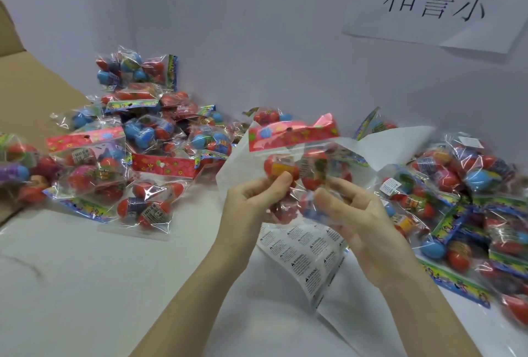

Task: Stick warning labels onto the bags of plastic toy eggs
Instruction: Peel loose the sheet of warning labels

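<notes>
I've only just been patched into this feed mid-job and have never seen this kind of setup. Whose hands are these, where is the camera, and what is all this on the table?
There is no machine here: a person works bare-handed, and the single picture comes from a camera on their head, looking down. The left hand and right hand together hold up one clear bag of toy eggs with a red header. Beneath it on the white table lies a sheet of warning labels. More bags are piled to the left and to the right.
</notes>
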The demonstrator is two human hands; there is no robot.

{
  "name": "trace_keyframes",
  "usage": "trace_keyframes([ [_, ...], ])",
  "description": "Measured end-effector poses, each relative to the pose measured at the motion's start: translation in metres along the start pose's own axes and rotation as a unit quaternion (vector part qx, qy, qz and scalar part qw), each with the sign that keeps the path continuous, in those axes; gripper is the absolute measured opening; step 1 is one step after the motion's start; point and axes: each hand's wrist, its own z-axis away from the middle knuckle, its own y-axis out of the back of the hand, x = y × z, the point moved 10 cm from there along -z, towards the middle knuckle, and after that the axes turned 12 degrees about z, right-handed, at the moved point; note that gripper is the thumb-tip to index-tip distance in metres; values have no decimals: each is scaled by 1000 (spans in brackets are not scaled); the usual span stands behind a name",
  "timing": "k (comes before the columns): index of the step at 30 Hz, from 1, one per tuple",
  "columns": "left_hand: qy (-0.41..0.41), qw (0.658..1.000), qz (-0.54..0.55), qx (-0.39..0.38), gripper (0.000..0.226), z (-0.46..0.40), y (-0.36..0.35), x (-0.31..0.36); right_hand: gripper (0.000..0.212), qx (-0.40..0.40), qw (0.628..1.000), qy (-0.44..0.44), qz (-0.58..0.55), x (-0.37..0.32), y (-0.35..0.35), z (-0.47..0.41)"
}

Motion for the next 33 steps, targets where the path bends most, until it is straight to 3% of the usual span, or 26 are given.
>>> trace_keyframes([
  [4,-29,999,-43,16,24,1,4,6,33,35,998,42,-16,-10,0,2],
  [7,-90,987,-124,53,42,3,7,12,33,193,972,131,39,-26,20,14],
  [8,-97,983,-132,77,44,4,11,12,34,270,940,173,121,-37,29,24],
  [10,-66,993,-77,55,32,4,4,5,39,370,827,271,323,-63,23,47],
  [11,-28,999,-32,12,30,4,-6,-2,40,373,778,321,391,-71,10,53],
  [12,10,999,17,-26,33,6,-15,-8,43,345,754,360,427,-73,-4,55],
  [13,39,996,58,-49,36,7,-20,-12,47,296,756,387,437,-72,-17,54],
  [15,55,991,112,-46,26,5,-16,-11,54,205,793,403,408,-67,-32,50],
  [17,57,988,144,-16,22,2,-4,-6,49,197,833,382,347,-65,-26,48],
  [20,64,987,145,-13,24,-1,3,-2,36,281,875,273,284,-56,7,40],
  [24,62,990,116,-47,11,1,-3,-1,20,169,972,128,97,-28,12,12],
  [29,33,997,58,-46,13,1,-2,3,15,157,979,119,42,-29,12,12],
  [33,15,999,44,7,38,-3,12,4,9,193,975,100,42,-26,24,13],
])
